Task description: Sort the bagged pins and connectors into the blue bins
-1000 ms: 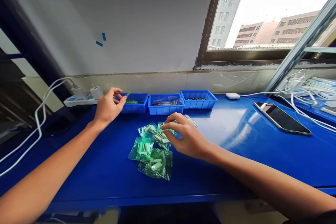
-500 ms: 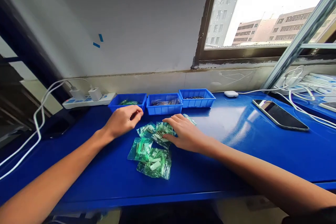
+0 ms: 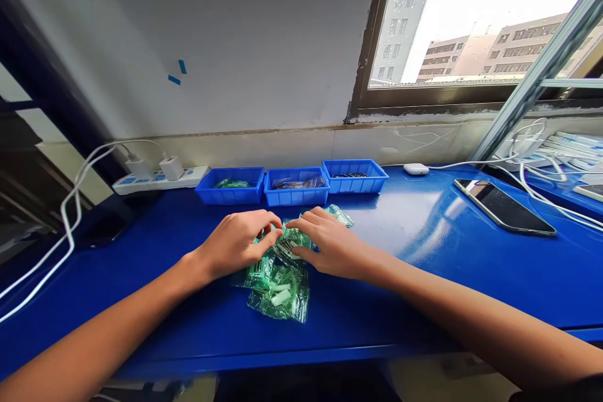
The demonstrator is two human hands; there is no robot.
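Several small clear-green plastic bags (image 3: 281,295) lie in an overlapping pile on the blue table, with white and metallic-looking pieces inside. My left hand (image 3: 242,239) is over the left side of the pile, fingers curved and a small gap between thumb and fingertips. It partly hides the bags beneath it. From the right, my right hand (image 3: 330,242) reaches over the upper part of the pile, thumb and fingers apart, its fingertips close to those of the left. A further bag (image 3: 340,215) shows just behind the right hand.
Three blue bins stand along the wall: a left bin (image 3: 230,201) with green material, a middle bin (image 3: 298,198) with plastic bags, and a right bin (image 3: 360,185) with small dark pieces. A power strip (image 3: 188,177), a white earbud case (image 3: 416,169) and a phone (image 3: 504,206) also lie there.
My left hand has moved right and slightly toward me, from in front of the left bin to over the bags. The thumb and fingers have parted a little. My right hand has barely moved.
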